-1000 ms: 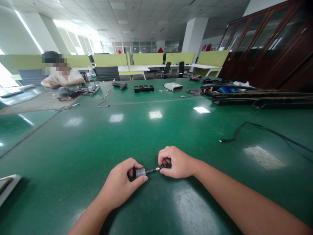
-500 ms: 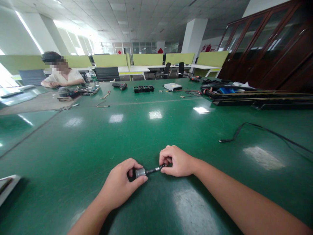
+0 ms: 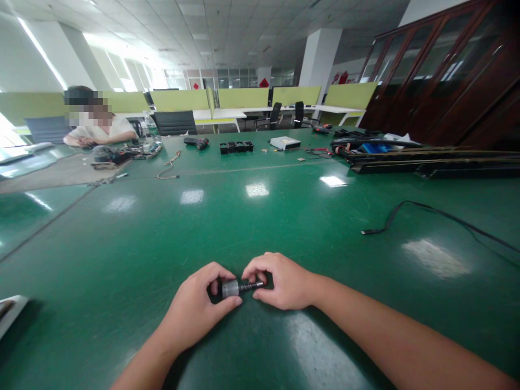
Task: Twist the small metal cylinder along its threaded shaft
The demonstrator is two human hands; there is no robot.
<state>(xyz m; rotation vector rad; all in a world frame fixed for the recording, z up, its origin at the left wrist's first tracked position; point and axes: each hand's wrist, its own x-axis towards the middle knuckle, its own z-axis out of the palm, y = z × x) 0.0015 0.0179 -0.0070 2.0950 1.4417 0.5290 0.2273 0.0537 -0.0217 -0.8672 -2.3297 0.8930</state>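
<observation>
My left hand (image 3: 199, 306) is closed around a grey metal cylinder (image 3: 231, 288) with a thin shaft (image 3: 259, 284) pointing to the right. Around the shaft, close to the cylinder, sits a dark coiled spring (image 3: 245, 287). The curled fingers of my right hand (image 3: 280, 281) are at the spring and shaft, index finger behind and thumb in front. The bright shaft tip shows between them. Both hands are low over the green table (image 3: 227, 227); part of the cylinder is hidden by my left fingers.
A black cable (image 3: 430, 208) lies at the right. Farther back are a power drill (image 3: 196, 143), a black slotted part (image 3: 236, 147), a white box (image 3: 285, 143) and long dark bars (image 3: 406, 162). A white-edged object (image 3: 14, 314) is at the left edge. A person (image 3: 99, 130) sits at the far left.
My right hand has moved left toward the cylinder, and the spring, at the shaft's tip before, is now around the shaft. My left hand keeps its hold on the cylinder.
</observation>
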